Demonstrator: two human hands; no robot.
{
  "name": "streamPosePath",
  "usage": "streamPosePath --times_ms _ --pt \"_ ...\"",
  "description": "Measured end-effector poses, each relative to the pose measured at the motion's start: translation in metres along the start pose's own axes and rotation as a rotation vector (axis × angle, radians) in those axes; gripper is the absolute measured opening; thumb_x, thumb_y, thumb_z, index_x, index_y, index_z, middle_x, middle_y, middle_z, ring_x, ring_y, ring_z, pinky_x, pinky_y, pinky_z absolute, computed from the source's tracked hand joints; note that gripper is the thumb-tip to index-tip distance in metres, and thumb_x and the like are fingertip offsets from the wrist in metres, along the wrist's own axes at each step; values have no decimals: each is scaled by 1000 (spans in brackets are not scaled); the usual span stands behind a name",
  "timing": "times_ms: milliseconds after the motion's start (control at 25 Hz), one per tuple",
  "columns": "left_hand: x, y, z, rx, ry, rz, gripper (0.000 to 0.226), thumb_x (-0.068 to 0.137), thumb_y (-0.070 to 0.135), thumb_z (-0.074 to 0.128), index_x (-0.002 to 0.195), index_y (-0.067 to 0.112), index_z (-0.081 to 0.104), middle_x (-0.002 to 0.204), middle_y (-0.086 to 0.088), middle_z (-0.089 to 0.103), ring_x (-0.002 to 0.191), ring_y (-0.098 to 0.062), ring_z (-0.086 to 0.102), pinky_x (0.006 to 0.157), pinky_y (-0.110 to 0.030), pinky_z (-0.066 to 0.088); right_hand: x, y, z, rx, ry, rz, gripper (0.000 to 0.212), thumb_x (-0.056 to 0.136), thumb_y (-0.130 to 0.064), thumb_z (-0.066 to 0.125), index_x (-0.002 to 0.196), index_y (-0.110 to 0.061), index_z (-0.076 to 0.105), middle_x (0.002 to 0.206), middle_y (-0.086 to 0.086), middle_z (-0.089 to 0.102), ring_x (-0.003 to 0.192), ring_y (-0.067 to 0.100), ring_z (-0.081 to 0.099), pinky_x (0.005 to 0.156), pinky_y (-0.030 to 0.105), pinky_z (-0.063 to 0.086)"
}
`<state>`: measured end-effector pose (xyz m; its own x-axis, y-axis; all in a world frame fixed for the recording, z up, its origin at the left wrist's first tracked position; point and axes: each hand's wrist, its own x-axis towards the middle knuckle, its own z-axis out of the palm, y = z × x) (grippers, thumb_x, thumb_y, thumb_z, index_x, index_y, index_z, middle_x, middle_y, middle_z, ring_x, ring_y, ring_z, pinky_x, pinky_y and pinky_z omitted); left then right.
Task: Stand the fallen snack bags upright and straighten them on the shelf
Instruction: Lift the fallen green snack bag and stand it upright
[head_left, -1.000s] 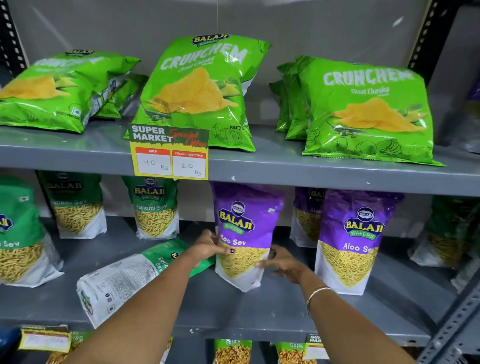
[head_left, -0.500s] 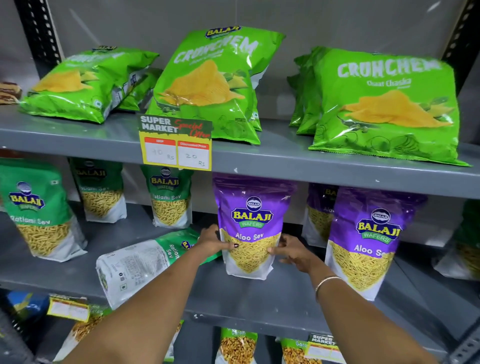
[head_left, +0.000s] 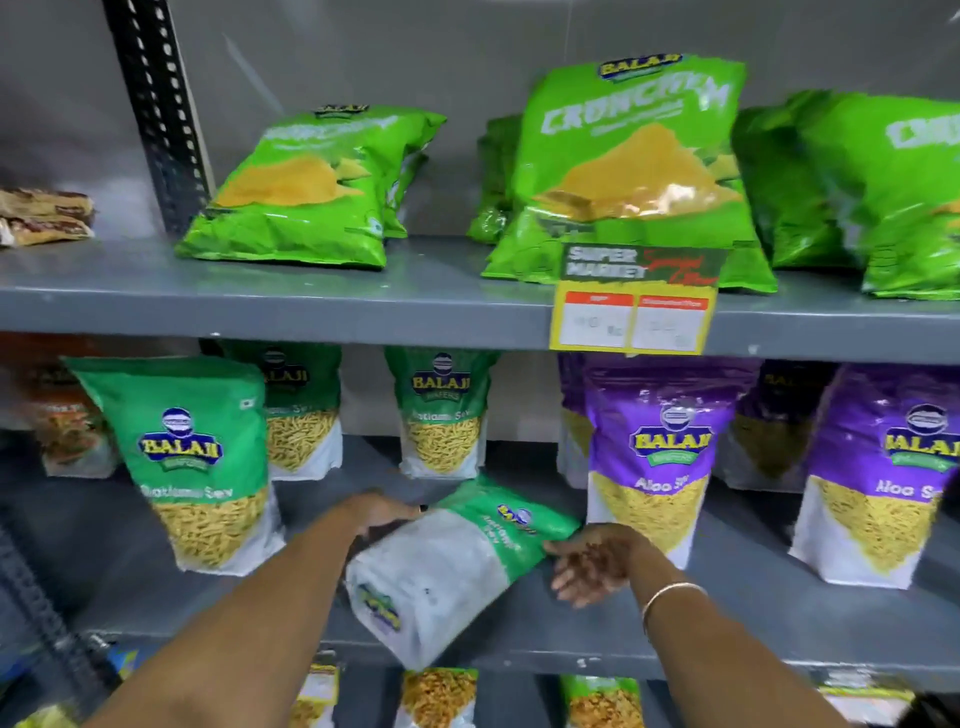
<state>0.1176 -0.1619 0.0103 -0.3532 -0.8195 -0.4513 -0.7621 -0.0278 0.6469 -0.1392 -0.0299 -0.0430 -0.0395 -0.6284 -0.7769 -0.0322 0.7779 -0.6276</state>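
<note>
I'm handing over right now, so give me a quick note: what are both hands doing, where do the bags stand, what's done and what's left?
Left hand: open, at the far-left edge of the fallen green sev bag.
Right hand: open, fingers at the bag's right edge. Neither has a firm grip.
The bag lies on its side on the middle shelf, its base overhanging the front lip.
Done: purple Aloo Sev bag stands upright.
Left: stand the green bag up, then the slumped chip bag on the top shelf.

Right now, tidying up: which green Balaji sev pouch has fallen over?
The green-and-white pouch between both hands, lying back-side up at the middle shelf's front edge; the others stand.
</note>
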Motion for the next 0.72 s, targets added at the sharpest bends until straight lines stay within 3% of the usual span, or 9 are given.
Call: streamPosePath --times_ms 40,80,120,160,240,320,400,600,720 --pt "0 -11 -6 -100 -108 -22 44 90 30 57 120 -2 58 113 -22 70 110 -21 66 95 -38 48 11 1 21 184 148 -81 28 87 -32 57 71 -10 55 39 3 63 36 14 63 40 23 52" --pt "3 -21 -7 -220 -233 -47 30 90 29 57 104 3 64 84 -13 79 82 -12 75 80 -31 55 20 2 36 365 274 -150 26 89 -30 56 70 -12 53 33 0 57 28 12 56 35 18 48" --pt "7 -32 -7 -314 -332 -61 21 91 27 55 91 8 65 64 -3 77 62 -8 73 68 -26 57 27 4 50 525 360 -201 23 89 -27 55 70 -15 53 30 -2 56 25 11 52 33 16 45" --pt "13 -40 -5 -370 -384 -56 18 91 26 55 86 11 64 60 2 75 58 -9 71 62 -25 57 34 6 58 649 410 -252 19 90 -21 55 72 -16 54 31 -4 58 24 10 53 32 16 46" --pt "22 -47 -5 -411 -401 -62 16 90 26 58 86 12 65 62 3 75 65 -13 68 68 -30 57 33 4 67 804 459 -331 15 90 -11 53 76 -15 54 34 -3 62 28 10 58 30 20 48" --pt "20 -50 -8 -417 -437 -63 15 89 25 60 82 12 65 58 3 75 61 -13 68 64 -30 57 26 -1 68 860 465 -371 16 92 -9 50 77 -14 53 35 -2 64 29 10 60 28 22 48" --pt "11 -50 -13 -384 -487 -31 15 89 23 60 79 12 64 57 2 74 53 -11 68 54 -26 57 9 -6 70 838 433 -390 19 94 -11 47 75 -13 53 37 0 65 31 11 61 30 24 49" --pt "-8 -43 -30 -244 -463 51 14 86 19 64 78 12 55 71 -2 63 59 -13 58 51 -27 56 -42 -26 73 724 358 -464 19 93 -5 46 77 -10 56 43 2 69 38 11 66 34 27 53" --pt "-17 -34 -40 -217 -447 127 9 86 14 64 83 15 55 85 -1 61 73 -13 55 73 -29 49 -69 -57 72 593 320 -577 15 91 -3 50 81 -11 59 50 -1 72 45 10 69 45 28 58"
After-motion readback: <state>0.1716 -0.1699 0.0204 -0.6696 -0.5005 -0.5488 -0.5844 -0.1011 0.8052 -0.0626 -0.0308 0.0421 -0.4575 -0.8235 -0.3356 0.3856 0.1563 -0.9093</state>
